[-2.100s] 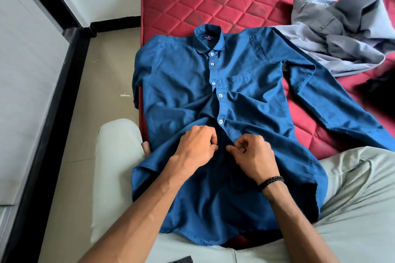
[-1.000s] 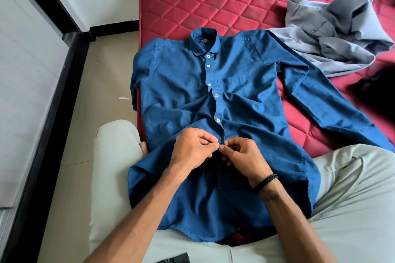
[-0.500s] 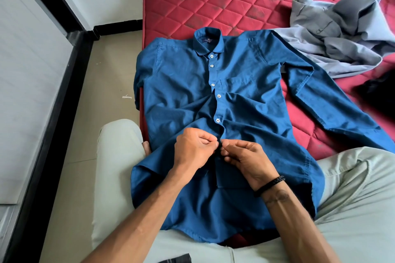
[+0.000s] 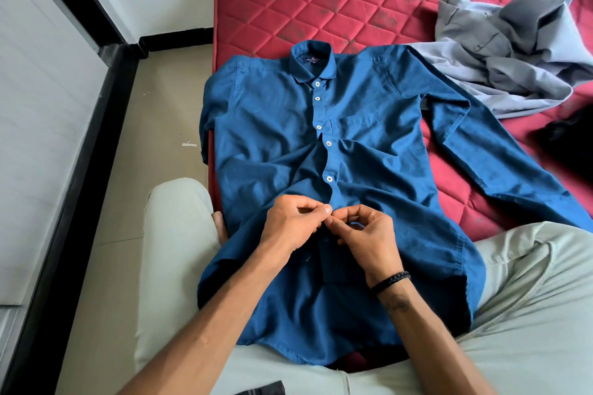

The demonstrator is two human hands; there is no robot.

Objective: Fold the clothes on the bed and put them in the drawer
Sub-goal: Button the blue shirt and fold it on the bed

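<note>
Still both hands pinching blue shirt [image 4: 276, 125] placket

The fingertips of both hands, left hand [image 4: 293, 223] and right hand [image 4: 369, 236], cover the spot on the blue shirt [image 4: 272, 125] placket they pinch, so no button there can be made out. The shirt's collar label [image 4: 313, 59] is too small to read. Toward 3 o'clock, a dark item [image 4: 568, 131] is blurred and cut by the edge, as is the grey shirt [image 4: 513, 51].
</note>
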